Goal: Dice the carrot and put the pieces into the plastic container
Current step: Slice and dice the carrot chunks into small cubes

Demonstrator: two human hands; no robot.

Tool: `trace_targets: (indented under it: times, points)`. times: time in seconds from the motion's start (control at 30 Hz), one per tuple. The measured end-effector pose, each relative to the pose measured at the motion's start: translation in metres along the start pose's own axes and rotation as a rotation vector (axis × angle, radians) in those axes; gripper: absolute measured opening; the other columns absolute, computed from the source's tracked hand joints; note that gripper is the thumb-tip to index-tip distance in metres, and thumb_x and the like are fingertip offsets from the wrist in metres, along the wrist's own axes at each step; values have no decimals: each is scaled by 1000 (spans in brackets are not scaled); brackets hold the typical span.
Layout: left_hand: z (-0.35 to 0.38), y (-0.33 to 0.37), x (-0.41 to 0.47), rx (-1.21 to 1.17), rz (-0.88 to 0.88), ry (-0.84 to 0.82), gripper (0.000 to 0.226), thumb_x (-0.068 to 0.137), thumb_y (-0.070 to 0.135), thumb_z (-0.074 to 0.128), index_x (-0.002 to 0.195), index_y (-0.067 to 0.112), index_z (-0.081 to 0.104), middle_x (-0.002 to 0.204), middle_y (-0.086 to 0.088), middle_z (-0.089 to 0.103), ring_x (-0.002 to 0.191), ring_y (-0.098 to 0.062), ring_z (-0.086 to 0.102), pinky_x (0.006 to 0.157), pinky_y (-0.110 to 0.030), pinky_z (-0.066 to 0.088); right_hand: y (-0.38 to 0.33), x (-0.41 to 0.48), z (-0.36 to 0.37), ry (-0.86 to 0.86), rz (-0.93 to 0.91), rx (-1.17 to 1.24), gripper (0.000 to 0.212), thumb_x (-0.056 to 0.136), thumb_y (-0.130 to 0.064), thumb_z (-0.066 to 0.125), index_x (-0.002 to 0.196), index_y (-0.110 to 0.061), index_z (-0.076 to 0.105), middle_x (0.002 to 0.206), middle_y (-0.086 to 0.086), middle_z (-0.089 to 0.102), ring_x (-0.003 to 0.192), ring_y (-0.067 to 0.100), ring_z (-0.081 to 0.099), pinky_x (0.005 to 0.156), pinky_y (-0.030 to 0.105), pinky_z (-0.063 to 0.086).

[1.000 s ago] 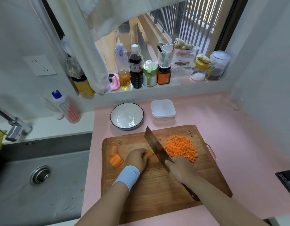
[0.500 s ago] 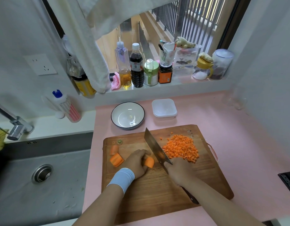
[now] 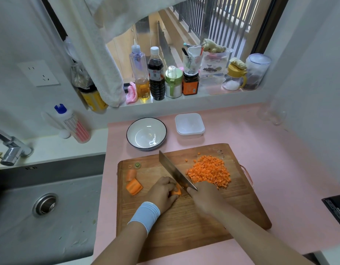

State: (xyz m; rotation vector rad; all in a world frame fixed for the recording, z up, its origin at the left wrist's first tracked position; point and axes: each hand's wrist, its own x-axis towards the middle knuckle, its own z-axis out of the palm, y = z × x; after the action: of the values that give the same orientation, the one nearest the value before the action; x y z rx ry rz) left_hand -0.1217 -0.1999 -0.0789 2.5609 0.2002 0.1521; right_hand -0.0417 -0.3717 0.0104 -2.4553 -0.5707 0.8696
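While the left hand (image 3: pixel 162 192) curls its fingers over a short carrot piece (image 3: pixel 176 191) and pins it to the cutting board (image 3: pixel 184 230), the right hand (image 3: pixel 203 197) is wrapped round the handle of the cleaver (image 3: pixel 175 172), with the edge down at the piece's right side. The piece lies mid-board, between the two hands. Its long axis is mostly hidden under the fingers and possibly runs left-right, across the blade. The blade lies diagonally, tip toward the board's far left corner. Judgement: the next cut turns on the left fingertips keeping just left of the blade line, and the margin looks slim. The diced pile (image 3: pixel 209 172) sits just right of the blade, toward the board's far right corner. Two uncut chunks (image 3: pixel 134 186) wait near the board's left edge. The plastic container (image 3: pixel 189 126) stands on the pink bench (image 3: pixel 280 169) just beyond the board's far edge, nearer the right hand; whether it is lidded I cannot tell. A bowl (image 3: pixel 127 134) stands to its left. The sink (image 3: pixel 73 217) lies off the bench's left edge.
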Motion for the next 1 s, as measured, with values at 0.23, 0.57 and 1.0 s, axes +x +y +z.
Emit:
trace_targets:
  times: [0.23,0.57,1.0]
  points:
    - [14,11,2,-2,-114,131,16,78,29,73,78,14,67,99,6,54,94,-8,47,77,-20,46,11,-1,4,34,16,-30,34,103,-38,47,84,-22,70,74,-5,65,70,12,61,58,29,43]
    - [11,-1,-3,23,130,143,23,84,30,56,78,18,74,83,5,63,88,-7,49,74,-17,44,4,-8,12,60,-38,-148,28,103,-37,45,98,-26,70,86,-4,68,84,22,65,66,32,48]
    - [13,-5,-2,54,120,119,20,88,27,58,91,19,76,101,3,69,99,-15,60,80,-23,52,-2,-33,32,184,-17,-311,26,101,-32,43,109,-25,67,103,0,71,98,26,67,74,31,46]
